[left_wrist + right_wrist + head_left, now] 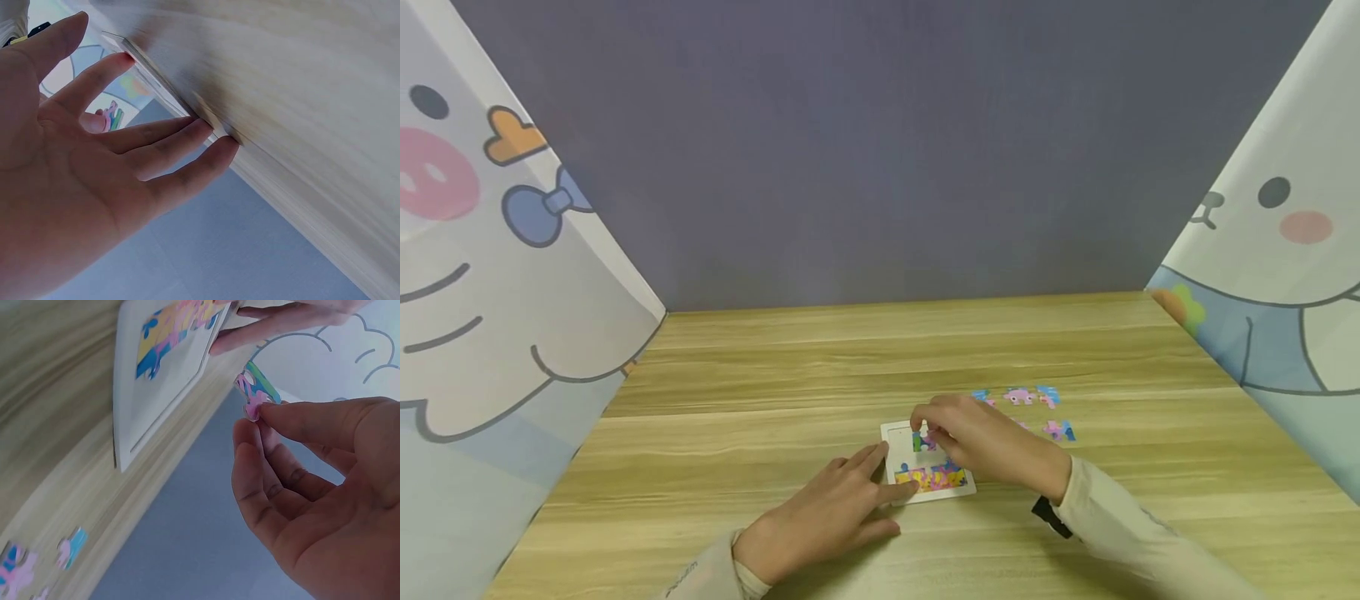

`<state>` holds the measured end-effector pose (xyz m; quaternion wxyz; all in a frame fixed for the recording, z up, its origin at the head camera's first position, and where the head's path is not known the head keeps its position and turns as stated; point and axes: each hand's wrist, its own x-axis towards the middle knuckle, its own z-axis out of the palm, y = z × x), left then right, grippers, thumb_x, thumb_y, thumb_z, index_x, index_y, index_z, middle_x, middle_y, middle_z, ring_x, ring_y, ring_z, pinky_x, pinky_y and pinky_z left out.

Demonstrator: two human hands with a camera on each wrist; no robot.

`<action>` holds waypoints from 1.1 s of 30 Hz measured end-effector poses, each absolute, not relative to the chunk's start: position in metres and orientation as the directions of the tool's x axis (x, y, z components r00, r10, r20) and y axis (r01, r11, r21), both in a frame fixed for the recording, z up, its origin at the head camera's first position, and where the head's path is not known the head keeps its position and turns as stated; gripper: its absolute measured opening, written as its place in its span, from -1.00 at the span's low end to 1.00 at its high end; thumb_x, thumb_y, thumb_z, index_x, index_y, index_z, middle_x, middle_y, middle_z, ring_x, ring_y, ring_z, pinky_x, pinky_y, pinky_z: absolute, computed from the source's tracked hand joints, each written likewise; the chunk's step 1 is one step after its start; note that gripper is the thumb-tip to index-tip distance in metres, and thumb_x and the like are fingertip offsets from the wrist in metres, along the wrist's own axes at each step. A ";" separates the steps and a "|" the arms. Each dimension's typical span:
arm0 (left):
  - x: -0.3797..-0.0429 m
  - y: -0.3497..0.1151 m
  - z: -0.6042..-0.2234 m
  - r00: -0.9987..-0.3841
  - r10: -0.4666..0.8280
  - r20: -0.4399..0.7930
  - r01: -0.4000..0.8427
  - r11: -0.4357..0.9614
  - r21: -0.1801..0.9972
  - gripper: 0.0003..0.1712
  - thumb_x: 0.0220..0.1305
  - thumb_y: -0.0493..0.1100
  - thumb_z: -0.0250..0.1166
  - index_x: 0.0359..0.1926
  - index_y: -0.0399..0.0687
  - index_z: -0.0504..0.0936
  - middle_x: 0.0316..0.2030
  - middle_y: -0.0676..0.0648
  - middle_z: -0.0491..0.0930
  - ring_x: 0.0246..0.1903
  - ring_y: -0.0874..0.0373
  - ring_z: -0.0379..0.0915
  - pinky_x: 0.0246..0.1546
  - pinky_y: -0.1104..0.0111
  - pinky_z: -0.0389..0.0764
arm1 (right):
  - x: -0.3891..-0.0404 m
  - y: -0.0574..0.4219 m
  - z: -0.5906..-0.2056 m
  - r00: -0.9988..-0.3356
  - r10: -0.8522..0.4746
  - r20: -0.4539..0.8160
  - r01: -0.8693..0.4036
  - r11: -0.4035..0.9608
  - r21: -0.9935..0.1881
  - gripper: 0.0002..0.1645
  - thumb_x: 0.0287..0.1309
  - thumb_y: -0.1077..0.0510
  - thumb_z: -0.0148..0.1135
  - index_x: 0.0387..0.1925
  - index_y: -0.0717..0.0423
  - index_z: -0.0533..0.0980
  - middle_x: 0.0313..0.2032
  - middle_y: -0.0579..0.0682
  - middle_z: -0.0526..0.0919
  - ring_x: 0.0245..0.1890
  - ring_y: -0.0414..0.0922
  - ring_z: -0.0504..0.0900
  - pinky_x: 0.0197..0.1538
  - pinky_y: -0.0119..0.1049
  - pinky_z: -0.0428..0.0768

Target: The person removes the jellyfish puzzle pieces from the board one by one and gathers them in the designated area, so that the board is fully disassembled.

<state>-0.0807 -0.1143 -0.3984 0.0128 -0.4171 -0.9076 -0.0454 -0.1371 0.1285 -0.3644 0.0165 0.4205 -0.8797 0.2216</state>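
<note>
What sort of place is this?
Probably a small tabletop filming booth: a wood-grain table, a plain greyish backdrop behind it, and cartoon-printed panels closing in both sides.

Puzzle tray (pixel 901 450) whose far right corner was hidden behind the right hand's grip (pixel 973 437), pink piece (pixel 1022 426) right of the tray that was partly covered, left sleeve (pixel 713 573) nearside left of the tray that was cut off, its lettering (pixel 682 577) too small to read

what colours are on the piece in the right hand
Pink, blue and green; the piece shows best in the right wrist view.
</note>
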 end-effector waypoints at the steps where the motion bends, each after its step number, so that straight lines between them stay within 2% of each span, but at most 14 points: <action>1: -0.081 -0.114 -0.399 -0.650 0.757 0.064 0.759 0.647 0.072 -0.49 0.33 0.20 0.27 0.29 0.37 0.55 0.29 -0.34 0.40 0.32 -0.11 0.32 -0.06 0.04 0.61 | -0.137 0.130 -0.364 -0.646 -0.731 0.220 -0.748 0.550 -0.371 -0.75 0.24 0.41 0.22 -0.15 0.03 0.59 -0.37 -0.17 0.57 -0.43 -0.33 0.46 -0.36 -0.47 0.52; 12: -0.080 -0.115 -0.399 -0.655 0.754 0.048 0.755 0.651 0.082 -0.46 0.35 0.21 0.25 0.32 0.38 0.51 0.30 -0.36 0.38 0.33 -0.12 0.31 -0.03 0.04 0.59 | -0.138 0.150 -0.362 -0.655 -0.710 0.258 -0.746 0.554 -0.368 -0.71 0.18 0.45 0.26 -0.17 0.03 0.60 -0.34 -0.20 0.62 -0.35 -0.31 0.54 -0.27 -0.40 0.59; 22: -0.079 -0.115 -0.399 -0.656 0.752 0.064 0.755 0.651 0.077 -0.48 0.36 0.20 0.24 0.31 0.37 0.52 0.30 -0.36 0.39 0.33 -0.12 0.31 -0.02 0.02 0.59 | -0.139 0.165 -0.361 -0.699 -0.666 0.259 -0.709 0.599 -0.372 -0.71 0.15 0.43 0.31 -0.20 0.01 0.61 -0.39 -0.22 0.60 -0.39 -0.34 0.51 -0.34 -0.41 0.56; 33: -0.079 -0.115 -0.399 -0.664 0.746 0.051 0.747 0.660 0.076 -0.46 0.35 0.21 0.24 0.32 0.38 0.51 0.31 -0.36 0.37 0.33 -0.12 0.31 -0.01 0.02 0.60 | -0.156 0.181 -0.370 -0.734 -0.638 0.235 -0.661 0.590 -0.463 -0.77 0.17 0.44 0.28 -0.18 0.12 0.61 -0.43 -0.15 0.62 -0.43 -0.32 0.52 -0.37 -0.40 0.57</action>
